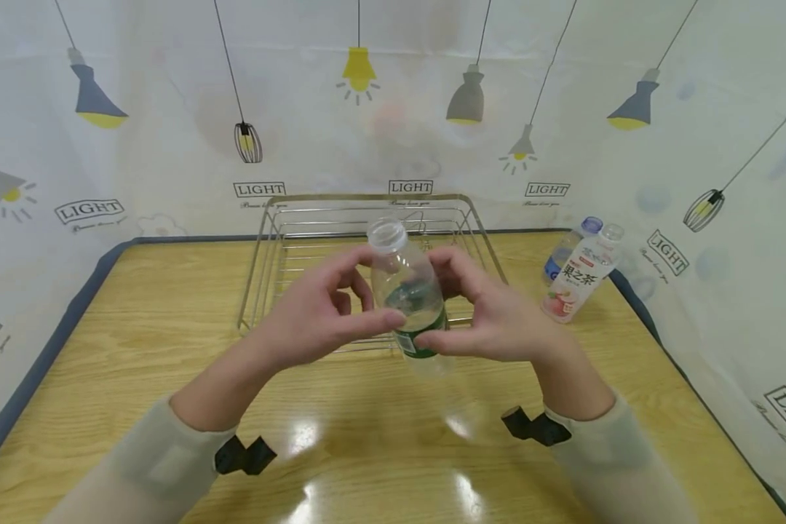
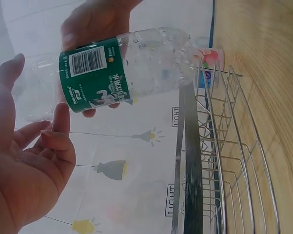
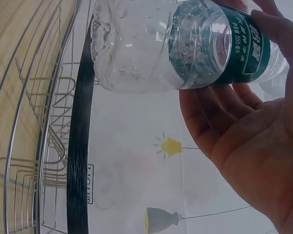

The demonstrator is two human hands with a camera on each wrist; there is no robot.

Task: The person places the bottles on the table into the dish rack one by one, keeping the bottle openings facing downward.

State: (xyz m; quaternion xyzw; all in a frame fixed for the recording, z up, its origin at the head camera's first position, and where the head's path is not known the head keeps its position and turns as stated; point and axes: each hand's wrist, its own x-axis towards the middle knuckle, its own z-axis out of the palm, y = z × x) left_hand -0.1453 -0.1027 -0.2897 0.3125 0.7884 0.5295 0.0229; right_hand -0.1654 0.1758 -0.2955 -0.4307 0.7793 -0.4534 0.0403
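Note:
A clear plastic water bottle (image 1: 406, 280) with a green label tilts above the table, its mouth up and away. No cap shows on its mouth in the head view. My right hand (image 1: 498, 313) grips it at the label, thumb in front and fingers behind. The right wrist view shows the fingers of that hand (image 3: 248, 126) along the underside of the label. My left hand (image 1: 317, 309) is beside the bottle, its fingers loosely bent and its thumb over the label's edge. In the left wrist view, the left hand (image 2: 27, 165) does not wrap around the bottle.
Behind the hands, a metal wire basket (image 1: 255, 273) stands on the wooden table (image 1: 170, 327). Two more bottles stand at the back right: a white-labelled bottle (image 1: 579, 280) with a peach picture and a blue-labelled bottle (image 1: 557, 256). A lamp-printed curtain (image 1: 170, 87) surrounds the table.

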